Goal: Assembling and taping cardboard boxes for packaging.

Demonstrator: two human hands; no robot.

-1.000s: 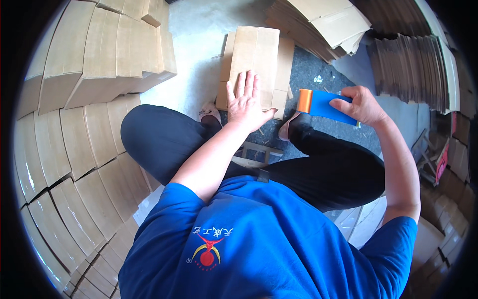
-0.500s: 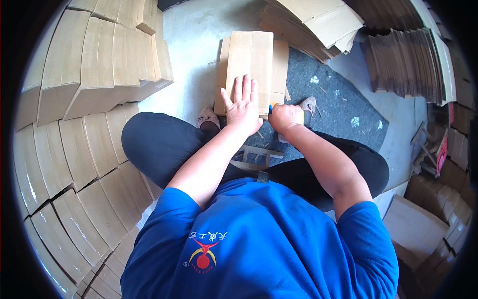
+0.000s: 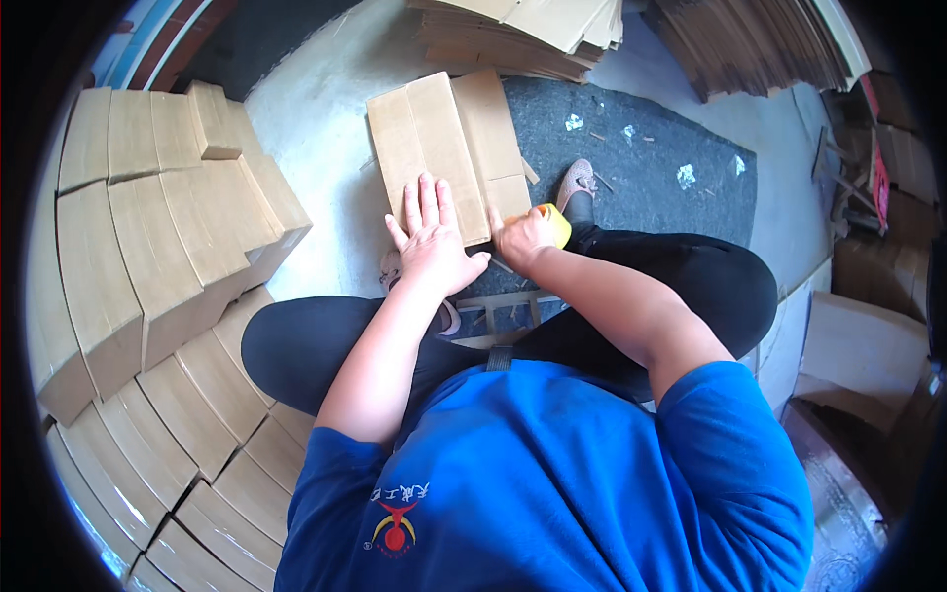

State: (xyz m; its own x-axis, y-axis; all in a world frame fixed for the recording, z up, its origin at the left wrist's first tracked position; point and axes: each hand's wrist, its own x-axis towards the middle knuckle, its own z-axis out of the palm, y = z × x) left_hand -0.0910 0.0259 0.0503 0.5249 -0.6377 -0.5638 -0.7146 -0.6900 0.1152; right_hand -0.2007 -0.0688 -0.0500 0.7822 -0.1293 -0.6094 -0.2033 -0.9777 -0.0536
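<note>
A brown cardboard box point(image 3: 412, 128) rests on the floor ahead of my knees, tilted slightly to the left, with a side flap point(image 3: 488, 118) spread out along its right. My left hand point(image 3: 432, 252) lies on the near end of the box's top, fingers stretched and spread. At the near right corner, my right hand point(image 3: 526, 240) is wrapped round a yellow roll of tape point(image 3: 558, 226), its index finger reaching out against the box's edge. The palm hides part of the roll.
Stacked cartons point(image 3: 158, 227) rise on the left. Flattened cardboard sheets point(image 3: 523, 39) lie at the far side, with another bundle point(image 3: 745, 44) at the far right. A dark mat point(image 3: 651, 168) with scraps covers floor on the right. Low wooden bars point(image 3: 508, 314) show between my legs.
The box has turned, its far end leaning left, and more of the right flap shows. My left hand has moved left and lower with it. The right hand shifted left, exposing the yellow roll.
</note>
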